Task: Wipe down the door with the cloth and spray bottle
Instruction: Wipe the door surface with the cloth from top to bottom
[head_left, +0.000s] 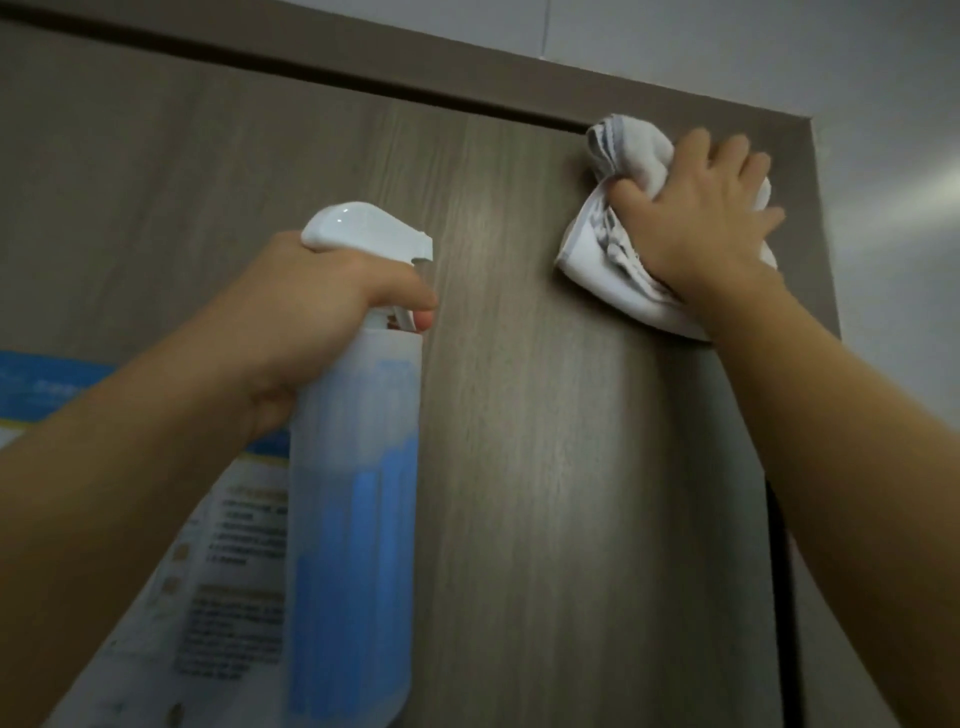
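Observation:
A grey-brown wood-grain door (545, 415) fills the view, seen from below toward its top edge. My right hand (701, 223) presses a crumpled white cloth (602, 249) against the door's upper right corner, fingers spread over the cloth. My left hand (322, 322) grips the neck of a translucent white spray bottle (353, 509) holding blue liquid, a finger on the trigger. The nozzle points at the door, close to its surface.
A blue and white printed notice (228, 571) is stuck on the door at lower left, partly behind the bottle. The door frame (810, 171) runs along the top and right. A white wall (893, 260) lies to the right.

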